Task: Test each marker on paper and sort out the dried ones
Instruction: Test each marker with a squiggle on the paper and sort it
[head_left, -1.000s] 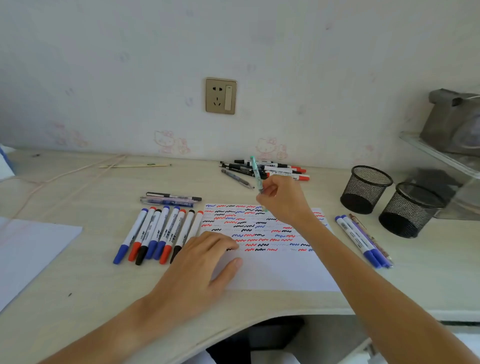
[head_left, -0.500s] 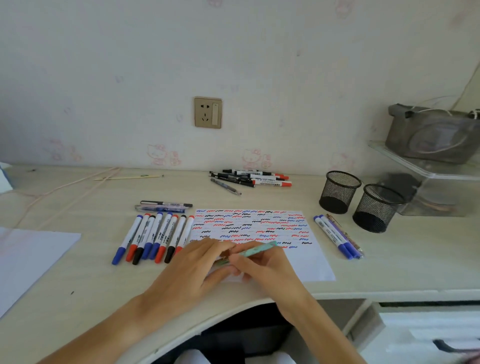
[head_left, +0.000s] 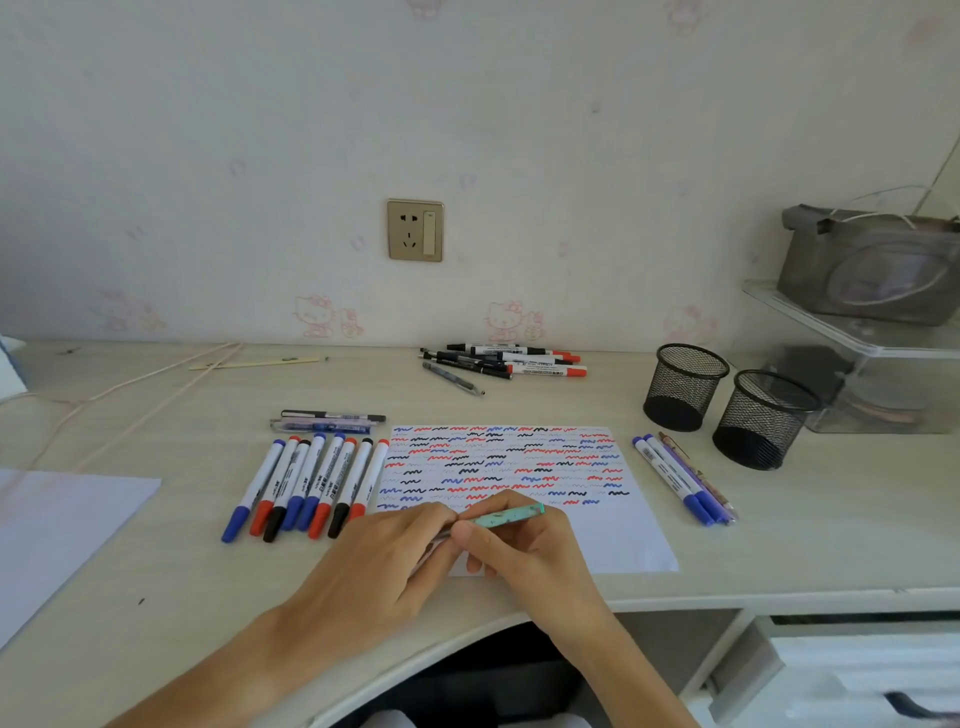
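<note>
A white test paper (head_left: 613, 535) covered in red, blue and black squiggles lies mid-desk. Over its near left corner my right hand (head_left: 524, 551) grips a teal pen (head_left: 506, 516), held nearly level. My left hand (head_left: 384, 566) meets it at the pen's left end, fingers curled round that end. A row of several capped markers (head_left: 306, 483) lies left of the paper, with two pens (head_left: 327, 422) above them. An unsorted pile of markers (head_left: 509, 359) sits by the wall. Three blue and purple pens (head_left: 680, 478) lie right of the paper.
Two black mesh pen cups (head_left: 685, 387) (head_left: 763, 421) stand at the right, beside a clear shelf unit (head_left: 857, 358) with a grey box on top. A second sheet of paper (head_left: 57, 525) lies at the left. A thin cable (head_left: 130, 395) crosses the desk's back left.
My right hand carried the teal pen from the far pile back to the paper's near edge. My left hand came up off the paper to take hold of the pen's end.
</note>
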